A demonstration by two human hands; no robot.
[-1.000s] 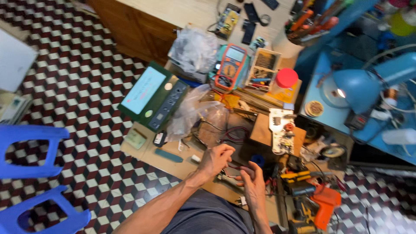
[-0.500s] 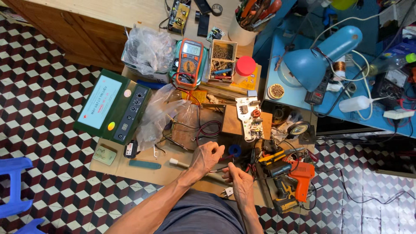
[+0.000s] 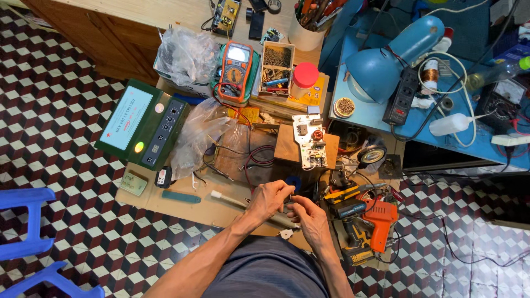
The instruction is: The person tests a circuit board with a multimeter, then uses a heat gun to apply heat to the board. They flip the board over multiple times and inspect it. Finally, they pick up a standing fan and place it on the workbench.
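A small dark part point(image 3: 287, 200), too small to identify, is pinched between the left hand point(image 3: 269, 200) and right hand point(image 3: 307, 216), just below the white circuit board point(image 3: 308, 140). A cluttered wooden bench point(image 3: 165, 204) stands on checkered floor point(image 3: 61, 110). Since earlier, the hands are seen closed together.

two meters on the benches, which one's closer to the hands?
The orange-cased digital multimeter, on the wooden bench above the hands. The black analog meter sits far right on the blue table.
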